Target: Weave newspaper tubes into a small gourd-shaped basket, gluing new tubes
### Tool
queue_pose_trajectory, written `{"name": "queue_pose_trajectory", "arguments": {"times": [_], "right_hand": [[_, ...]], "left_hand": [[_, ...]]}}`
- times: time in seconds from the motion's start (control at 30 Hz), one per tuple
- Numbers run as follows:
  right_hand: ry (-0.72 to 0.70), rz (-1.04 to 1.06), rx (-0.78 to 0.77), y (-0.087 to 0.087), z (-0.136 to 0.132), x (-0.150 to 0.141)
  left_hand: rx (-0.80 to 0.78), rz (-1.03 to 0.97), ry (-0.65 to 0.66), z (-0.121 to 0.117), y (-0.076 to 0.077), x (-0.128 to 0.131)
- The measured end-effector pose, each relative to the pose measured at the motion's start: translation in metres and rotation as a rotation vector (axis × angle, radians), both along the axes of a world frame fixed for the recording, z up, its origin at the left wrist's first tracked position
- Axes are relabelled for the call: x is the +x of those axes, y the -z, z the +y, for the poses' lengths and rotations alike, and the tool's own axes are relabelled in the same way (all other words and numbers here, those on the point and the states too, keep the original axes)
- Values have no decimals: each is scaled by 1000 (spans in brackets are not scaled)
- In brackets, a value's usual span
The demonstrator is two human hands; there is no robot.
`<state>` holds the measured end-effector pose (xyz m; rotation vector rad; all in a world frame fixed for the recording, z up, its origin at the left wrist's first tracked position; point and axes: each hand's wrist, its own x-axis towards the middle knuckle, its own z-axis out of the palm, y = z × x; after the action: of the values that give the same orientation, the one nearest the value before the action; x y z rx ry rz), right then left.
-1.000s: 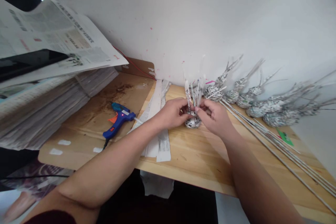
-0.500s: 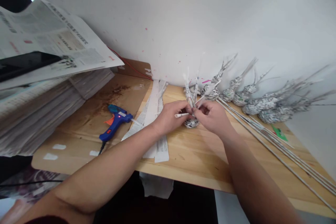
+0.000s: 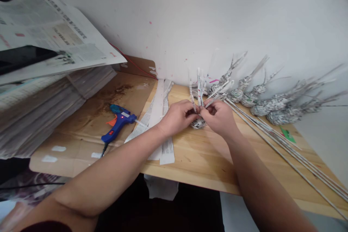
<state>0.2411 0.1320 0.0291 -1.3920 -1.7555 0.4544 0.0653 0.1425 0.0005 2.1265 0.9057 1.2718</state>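
A small woven newspaper piece (image 3: 197, 123) with a rounded base stands on the wooden table, its rolled-paper strips (image 3: 200, 86) sticking up and outward. My left hand (image 3: 180, 116) grips it from the left, with thumb and fingers pinched around the strips near the top of the base. From the right, my right hand (image 3: 219, 117) pinches strips at the same spot, its fingertips almost meeting those of the left. The fingers hide the place where the strips join the base.
Several similar woven pieces (image 3: 285, 105) line the wall at right. Long paper rods (image 3: 274, 138) lie beside them, near a green scrap (image 3: 287, 135). Cut newspaper strips (image 3: 166, 152) and a blue glue gun (image 3: 116, 127) are at left, by stacked newspapers (image 3: 62, 98).
A strip end that pointed left across my left hand no longer shows there. The upright strips have shifted, and my fingers have moved slightly around the weave. The view has tilted a little.
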Motion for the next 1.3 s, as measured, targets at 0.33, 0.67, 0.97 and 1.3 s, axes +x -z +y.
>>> {"name": "queue_pose_trajectory", "arguments": {"times": [0.33, 0.67, 0.97, 1.3], "right_hand": [[-21, 181, 2, 12, 4, -5], [-160, 248, -69, 11, 5, -3], [-188, 366, -94, 16, 5, -7], [-274, 339, -131, 14, 6, -2]], "left_hand": [[-52, -1, 47, 5, -6, -4], [-203, -143, 24, 7, -7, -7], [-235, -90, 17, 9, -12, -11], [-283, -48, -81, 9, -11, -12]]}}
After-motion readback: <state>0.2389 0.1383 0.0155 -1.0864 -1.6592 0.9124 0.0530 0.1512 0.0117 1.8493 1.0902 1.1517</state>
